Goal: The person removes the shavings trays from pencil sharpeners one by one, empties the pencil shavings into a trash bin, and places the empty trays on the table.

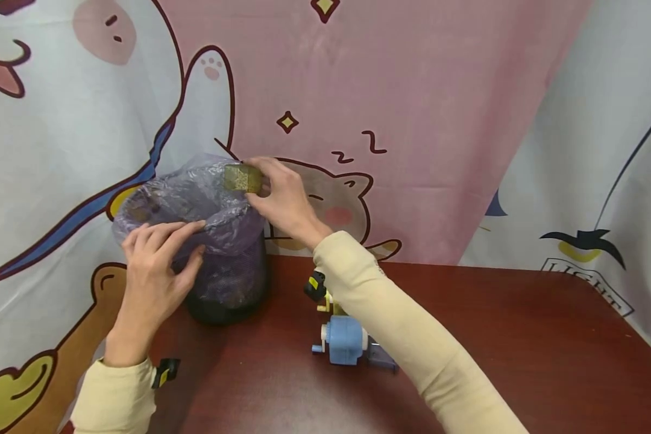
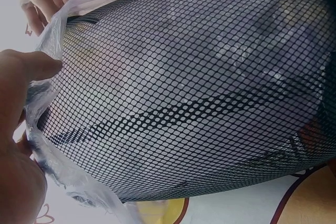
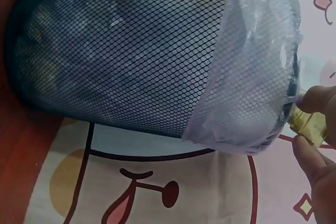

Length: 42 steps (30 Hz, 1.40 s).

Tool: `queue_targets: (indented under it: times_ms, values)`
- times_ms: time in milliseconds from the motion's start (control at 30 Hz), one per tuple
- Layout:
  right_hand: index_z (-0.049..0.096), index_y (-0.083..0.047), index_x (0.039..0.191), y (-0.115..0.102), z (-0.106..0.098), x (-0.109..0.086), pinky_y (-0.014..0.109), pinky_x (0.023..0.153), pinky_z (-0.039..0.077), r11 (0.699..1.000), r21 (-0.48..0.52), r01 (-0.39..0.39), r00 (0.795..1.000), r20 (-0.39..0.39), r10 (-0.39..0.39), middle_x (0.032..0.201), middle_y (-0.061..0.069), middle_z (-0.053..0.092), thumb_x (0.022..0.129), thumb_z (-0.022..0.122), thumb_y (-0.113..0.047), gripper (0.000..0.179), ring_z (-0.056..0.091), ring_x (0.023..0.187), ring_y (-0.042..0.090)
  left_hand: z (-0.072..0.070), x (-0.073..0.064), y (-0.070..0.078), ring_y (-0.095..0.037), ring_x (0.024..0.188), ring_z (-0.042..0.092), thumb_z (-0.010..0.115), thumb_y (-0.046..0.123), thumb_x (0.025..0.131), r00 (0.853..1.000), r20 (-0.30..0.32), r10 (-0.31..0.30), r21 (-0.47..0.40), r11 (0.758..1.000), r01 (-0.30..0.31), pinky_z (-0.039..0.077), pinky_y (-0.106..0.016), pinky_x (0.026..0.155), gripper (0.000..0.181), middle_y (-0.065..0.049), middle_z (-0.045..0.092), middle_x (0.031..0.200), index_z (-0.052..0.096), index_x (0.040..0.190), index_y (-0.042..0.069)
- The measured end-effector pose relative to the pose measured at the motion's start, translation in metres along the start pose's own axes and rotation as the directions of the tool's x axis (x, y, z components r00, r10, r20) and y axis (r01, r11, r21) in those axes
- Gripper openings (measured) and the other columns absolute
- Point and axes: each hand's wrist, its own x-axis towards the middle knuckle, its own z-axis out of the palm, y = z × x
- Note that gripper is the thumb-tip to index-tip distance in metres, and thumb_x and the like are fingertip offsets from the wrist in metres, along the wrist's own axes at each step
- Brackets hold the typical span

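Observation:
A black mesh trash can (image 1: 229,280) stands at the table's back left, lined with a pale purple plastic bag (image 1: 230,235) folded over its rim. My left hand (image 1: 157,268) grips the near rim, thumb outside the bag, as the left wrist view also shows its thumb (image 2: 44,66). Over the far right rim, my right hand (image 1: 284,196) pinches a translucent yellow shavings drawer (image 1: 241,179) between thumb and fingers. Pale crumbs show inside the drawer. In the right wrist view the drawer (image 3: 311,124) is just beyond the bag's edge, partly hidden by fingers.
A blue crank pencil sharpener (image 1: 345,340) with a clear drawer (image 1: 381,357) sits on the red-brown table (image 1: 282,386). Behind it is a yellow crank device (image 1: 336,308), mostly covered by my right sleeve. A cartoon-printed cloth (image 1: 439,120) hangs behind the table.

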Motion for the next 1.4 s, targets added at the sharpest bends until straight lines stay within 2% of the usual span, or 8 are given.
queue_targets:
  times_ms: [167,300,567,867,967,1067,1400]
  values:
    - [0.059,-0.007,0.142,-0.001,0.003,0.002,0.023,0.105,0.049,0.98,-0.185,0.07,0.997,0.046,-0.062,0.145,0.007,0.06,0.092,0.073,-0.007,0.052,0.059,0.132,0.019,0.0,0.0,0.0,-0.044,0.109,0.057,0.078,0.002,0.082,1.0,0.008,-0.006,0.005,1.0,0.006,0.024,-0.068,0.109,0.042,-0.021,0.069,0.111,0.074,0.123,0.011]
    - [0.059,-0.006,0.143,-0.004,0.001,0.005,0.024,0.111,0.045,0.958,-0.259,0.127,0.991,0.08,-0.11,0.147,0.008,0.058,0.092,0.072,-0.005,0.052,0.057,0.136,0.019,0.001,0.0,0.0,-0.044,0.109,0.057,0.078,0.001,0.082,1.0,0.008,-0.012,0.002,1.0,0.012,0.023,-0.068,0.11,0.042,-0.02,0.069,0.111,0.074,0.122,0.011]
    - [0.059,-0.008,0.143,-0.011,-0.005,0.012,0.029,0.109,0.048,0.901,-0.381,0.207,0.977,0.124,-0.172,0.148,0.008,0.057,0.094,0.07,-0.005,0.05,0.056,0.137,0.021,0.0,0.002,0.0,-0.043,0.109,0.058,0.079,0.0,0.081,1.0,0.003,-0.012,-0.001,1.0,0.012,0.024,-0.069,0.109,0.043,-0.02,0.069,0.111,0.075,0.122,0.01]
    - [0.058,-0.009,0.145,-0.014,-0.002,0.011,0.03,0.112,0.046,0.791,-0.524,0.316,0.948,0.213,-0.237,0.151,0.009,0.055,0.1,0.061,-0.005,0.045,0.055,0.137,0.024,0.001,0.001,0.0,-0.043,0.108,0.058,0.079,0.0,0.081,1.0,-0.003,-0.006,-0.003,1.0,0.006,0.024,-0.069,0.108,0.042,-0.02,0.069,0.11,0.075,0.122,0.01]
    - [0.057,-0.01,0.146,-0.013,-0.001,0.009,0.029,0.11,0.048,0.753,-0.559,0.347,0.937,0.229,-0.263,0.15,0.008,0.056,0.102,0.059,-0.006,0.044,0.056,0.136,0.023,0.002,0.0,0.0,-0.043,0.108,0.058,0.078,0.0,0.081,1.0,-0.006,-0.001,-0.005,1.0,0.001,0.024,-0.069,0.108,0.043,-0.02,0.069,0.11,0.075,0.122,0.01]
    - [0.056,-0.009,0.147,-0.013,0.0,0.008,0.029,0.109,0.049,0.728,-0.577,0.371,0.928,0.247,-0.277,0.15,0.008,0.056,0.102,0.058,-0.005,0.045,0.055,0.137,0.023,0.002,0.0,0.0,-0.043,0.108,0.058,0.079,-0.001,0.081,1.0,-0.005,-0.005,-0.005,1.0,0.005,0.024,-0.068,0.109,0.043,-0.02,0.069,0.11,0.074,0.122,0.01]
    - [0.055,-0.009,0.147,-0.012,-0.001,0.009,0.03,0.112,0.047,0.702,-0.578,0.417,0.908,0.299,-0.293,0.151,0.008,0.055,0.101,0.058,-0.001,0.047,0.054,0.139,0.024,0.001,0.0,-0.001,-0.043,0.108,0.058,0.08,-0.001,0.08,1.0,-0.004,-0.005,-0.008,1.0,0.005,0.024,-0.069,0.108,0.043,-0.02,0.069,0.11,0.075,0.122,0.01]
